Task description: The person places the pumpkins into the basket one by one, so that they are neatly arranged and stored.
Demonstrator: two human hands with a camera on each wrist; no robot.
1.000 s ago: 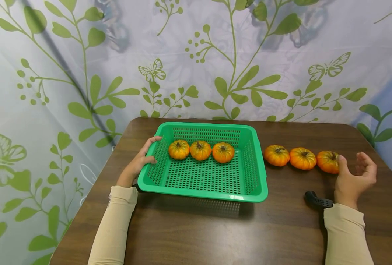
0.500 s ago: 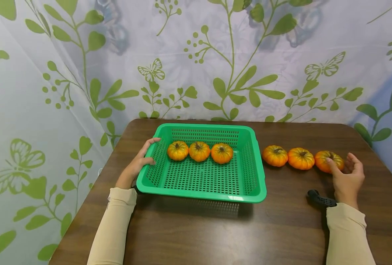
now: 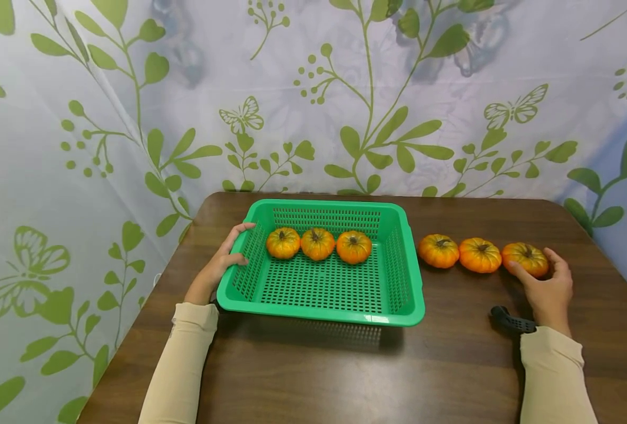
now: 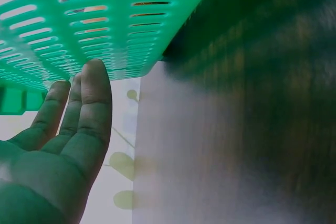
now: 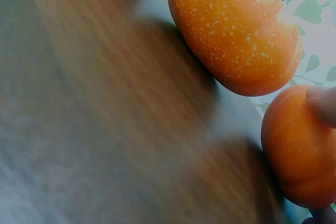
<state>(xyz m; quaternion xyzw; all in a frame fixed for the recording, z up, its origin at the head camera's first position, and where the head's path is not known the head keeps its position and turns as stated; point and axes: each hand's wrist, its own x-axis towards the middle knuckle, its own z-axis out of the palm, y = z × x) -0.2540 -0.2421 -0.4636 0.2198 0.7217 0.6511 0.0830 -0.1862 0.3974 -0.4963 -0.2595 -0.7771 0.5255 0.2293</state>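
Note:
A green perforated plastic basket [image 3: 321,314] has my left hand [image 3: 215,271] on its left rim, thumb and forefinger hooked over the edge. Other fingers [image 4: 94,98] lie against the outside of its slotted wall in the left wrist view. Inside, three small orange pumpkins [image 3: 317,244] line the far part of the floor. Right of the basket, three more stand in a row: a left pumpkin [image 3: 438,251], a middle one and a right pumpkin [image 3: 525,257]. My right hand [image 3: 549,294] grips that right pumpkin, thumb at its near left, fingers round its right side.
Everything rests on a dark brown wooden table [image 3: 313,383]. A pale curtain [image 3: 292,76] printed with green leaves and butterflies hangs behind and to the left. A black strap piece [image 3: 511,321] sticks out from my right wrist.
My right hand has moved left and closed its thumb and fingers round the right pumpkin. My left hand keeps its place on the basket rim.

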